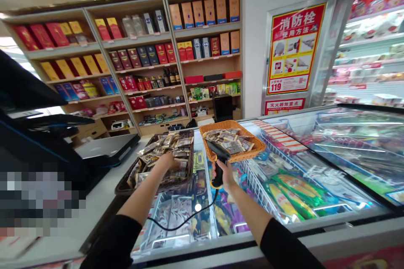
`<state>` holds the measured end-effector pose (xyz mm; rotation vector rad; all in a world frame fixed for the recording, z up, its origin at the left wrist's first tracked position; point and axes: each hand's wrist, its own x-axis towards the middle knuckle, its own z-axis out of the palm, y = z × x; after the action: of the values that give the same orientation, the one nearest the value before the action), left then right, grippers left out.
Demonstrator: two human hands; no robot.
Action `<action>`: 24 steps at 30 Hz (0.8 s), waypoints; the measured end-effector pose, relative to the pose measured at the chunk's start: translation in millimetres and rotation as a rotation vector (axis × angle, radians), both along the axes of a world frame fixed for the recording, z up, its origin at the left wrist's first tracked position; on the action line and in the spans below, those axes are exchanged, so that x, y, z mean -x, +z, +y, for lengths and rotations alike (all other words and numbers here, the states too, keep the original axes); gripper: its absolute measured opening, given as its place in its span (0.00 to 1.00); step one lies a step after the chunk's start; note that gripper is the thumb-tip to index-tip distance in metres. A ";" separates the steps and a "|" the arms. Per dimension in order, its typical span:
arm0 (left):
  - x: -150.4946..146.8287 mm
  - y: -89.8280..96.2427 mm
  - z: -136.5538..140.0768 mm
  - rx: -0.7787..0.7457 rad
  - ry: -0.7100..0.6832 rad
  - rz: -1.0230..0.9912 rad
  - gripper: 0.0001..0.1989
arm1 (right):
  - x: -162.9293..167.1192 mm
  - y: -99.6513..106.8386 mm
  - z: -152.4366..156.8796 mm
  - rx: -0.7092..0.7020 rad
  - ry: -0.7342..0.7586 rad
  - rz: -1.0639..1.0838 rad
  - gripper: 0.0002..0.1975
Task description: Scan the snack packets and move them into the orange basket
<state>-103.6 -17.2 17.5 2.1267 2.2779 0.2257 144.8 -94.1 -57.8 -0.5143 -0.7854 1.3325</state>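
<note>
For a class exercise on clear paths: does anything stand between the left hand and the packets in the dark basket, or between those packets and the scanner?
Nothing visible blocks the left hand from the packets; it is down at them. Toward the scanner in the right hand, the rim of the dark basket intervenes.

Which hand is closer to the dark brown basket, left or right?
Left. The left hand is over the packets in the dark brown basket; the right hand is off to its right, gripping a black scanner.
</note>
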 end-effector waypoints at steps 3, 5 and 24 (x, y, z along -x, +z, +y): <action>4.4 -12.9 -8.8 -0.061 0.016 -0.086 0.20 | 19.1 -5.6 0.1 0.033 0.079 0.032 0.20; 5.2 -13.4 -11.3 -0.050 -0.011 -0.192 0.19 | 24.1 -8.6 -0.1 0.053 0.087 0.020 0.21; -46.8 -36.7 42.8 -0.464 -0.083 -1.647 0.17 | 2.9 6.7 -27.7 -0.180 -0.121 -0.647 0.08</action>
<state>-56.9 25.6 -19.2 1.0680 1.0924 1.7482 142.0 -121.8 -51.1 -0.8500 -1.3660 0.9680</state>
